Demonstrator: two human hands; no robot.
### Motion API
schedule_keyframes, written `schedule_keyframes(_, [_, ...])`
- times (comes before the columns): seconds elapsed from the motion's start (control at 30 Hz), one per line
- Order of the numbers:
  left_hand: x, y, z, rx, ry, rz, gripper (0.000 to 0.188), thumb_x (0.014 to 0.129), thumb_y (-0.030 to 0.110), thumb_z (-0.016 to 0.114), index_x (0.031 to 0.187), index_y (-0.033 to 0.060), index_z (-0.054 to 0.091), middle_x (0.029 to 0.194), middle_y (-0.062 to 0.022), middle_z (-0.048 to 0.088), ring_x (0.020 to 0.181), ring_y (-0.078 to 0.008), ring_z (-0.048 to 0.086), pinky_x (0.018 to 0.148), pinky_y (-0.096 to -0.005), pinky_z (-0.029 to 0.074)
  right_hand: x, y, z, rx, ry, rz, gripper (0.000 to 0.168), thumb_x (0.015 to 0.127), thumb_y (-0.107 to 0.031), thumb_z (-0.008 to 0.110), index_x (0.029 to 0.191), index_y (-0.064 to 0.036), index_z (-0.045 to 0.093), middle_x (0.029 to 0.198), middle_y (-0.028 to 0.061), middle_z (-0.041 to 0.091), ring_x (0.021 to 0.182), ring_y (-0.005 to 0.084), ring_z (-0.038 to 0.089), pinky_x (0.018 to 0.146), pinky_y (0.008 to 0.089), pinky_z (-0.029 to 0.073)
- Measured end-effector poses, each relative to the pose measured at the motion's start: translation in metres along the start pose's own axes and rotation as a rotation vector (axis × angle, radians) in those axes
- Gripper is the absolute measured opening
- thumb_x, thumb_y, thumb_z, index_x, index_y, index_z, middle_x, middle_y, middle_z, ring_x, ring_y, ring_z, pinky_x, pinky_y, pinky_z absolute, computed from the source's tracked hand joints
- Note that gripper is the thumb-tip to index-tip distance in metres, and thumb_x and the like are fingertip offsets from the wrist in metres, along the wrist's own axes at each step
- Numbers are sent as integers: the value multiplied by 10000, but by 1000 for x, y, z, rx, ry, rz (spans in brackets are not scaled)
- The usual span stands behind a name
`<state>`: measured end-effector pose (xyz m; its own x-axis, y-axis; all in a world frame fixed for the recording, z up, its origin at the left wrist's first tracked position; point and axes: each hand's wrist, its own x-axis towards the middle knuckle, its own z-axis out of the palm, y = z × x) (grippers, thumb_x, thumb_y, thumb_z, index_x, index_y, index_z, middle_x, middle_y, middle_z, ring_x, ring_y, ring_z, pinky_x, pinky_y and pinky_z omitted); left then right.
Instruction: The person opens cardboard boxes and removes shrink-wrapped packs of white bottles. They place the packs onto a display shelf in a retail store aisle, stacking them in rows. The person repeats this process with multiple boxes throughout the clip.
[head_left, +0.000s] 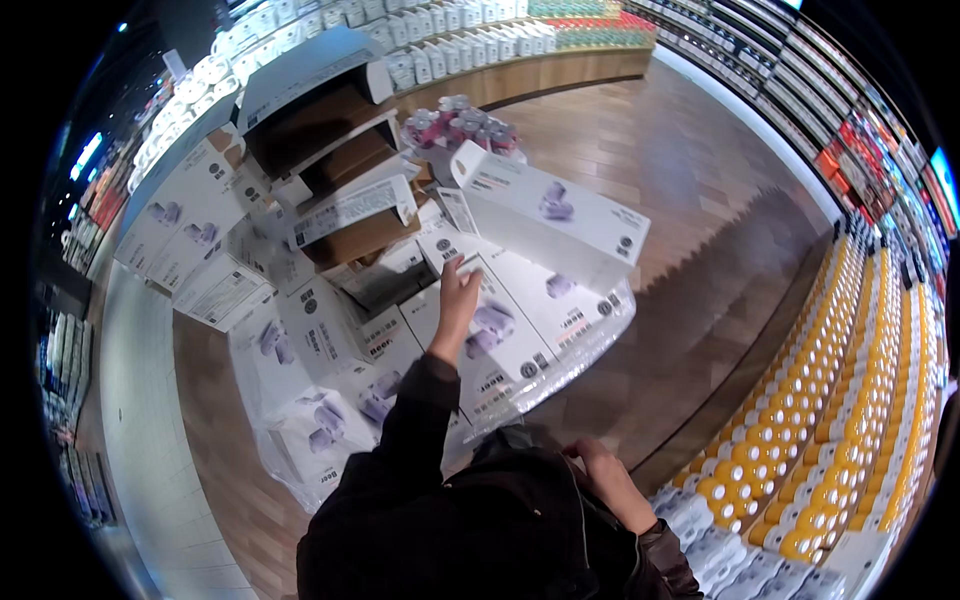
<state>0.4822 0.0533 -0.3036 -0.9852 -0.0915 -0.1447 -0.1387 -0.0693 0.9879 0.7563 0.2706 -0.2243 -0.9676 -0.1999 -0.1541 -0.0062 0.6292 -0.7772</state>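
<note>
My left hand (457, 300) reaches over a white carton (517, 352) printed with purple cans and "Beer". Its thumb and forefinger are apart near the carton's far edge, and I see nothing between them. To the left of the fingertips is a dark opening (390, 281) among the cartons. My right hand (607, 480) is low beside the front of my dark jacket (480, 525), fingers bent. Whether it holds anything is hidden. A long white box (555, 214) lies tilted on top of the cartons, beyond my left hand.
Opened cartons (315, 97) with brown insides are piled at the back left. Clear plastic wrap (577, 375) edges the stack. Pink-and-silver wrapped packs (465, 127) sit behind it. Rows of yellow bottles (795, 435) stand on the right, wrapped packs (720, 547) in front. Wood flooring (600, 135) surrounds the stack.
</note>
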Motion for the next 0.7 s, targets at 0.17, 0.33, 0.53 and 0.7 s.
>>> schedule_keyframes(0.17, [178, 17, -22, 177, 195, 307, 590, 776, 215, 644, 1232, -74, 407, 1190, -215, 498, 1105, -286, 498, 930, -336, 380, 68, -14, -25, 8, -80, -76, 174, 828, -94, 590, 976, -10, 557, 921, 164, 581, 882, 354, 572, 740, 390, 463])
schedule_keyframes(0.33, [262, 37, -8, 119, 198, 84, 691, 736, 233, 698, 1269, -69, 378, 1221, -212, 495, 1059, -257, 529, 883, -332, 412, 110, 6, -45, 26, 10, -48, 187, 828, -88, 611, 990, -7, 567, 896, 158, 602, 828, 318, 607, 709, 353, 478])
schedule_keyframes(0.53, [291, -6, -27, 222, 118, 61, 509, 701, 402, 715, 1017, 10, 643, 962, -142, 659, 927, -273, 612, 853, -334, 419, 121, 34, -81, 129, 77, 58, 199, 829, -54, 599, 1014, 12, 568, 892, 129, 639, 759, 229, 623, 686, 321, 489])
schedule_keyframes(0.7, [235, -11, -36, 425, 45, 62, 447, 690, 419, 705, 863, 8, 687, 782, -160, 675, 803, -302, 653, 682, -359, 470, 143, 95, -116, 457, 343, 304, 189, 867, -100, 562, 1033, -10, 554, 946, 63, 596, 832, 165, 567, 716, 288, 466])
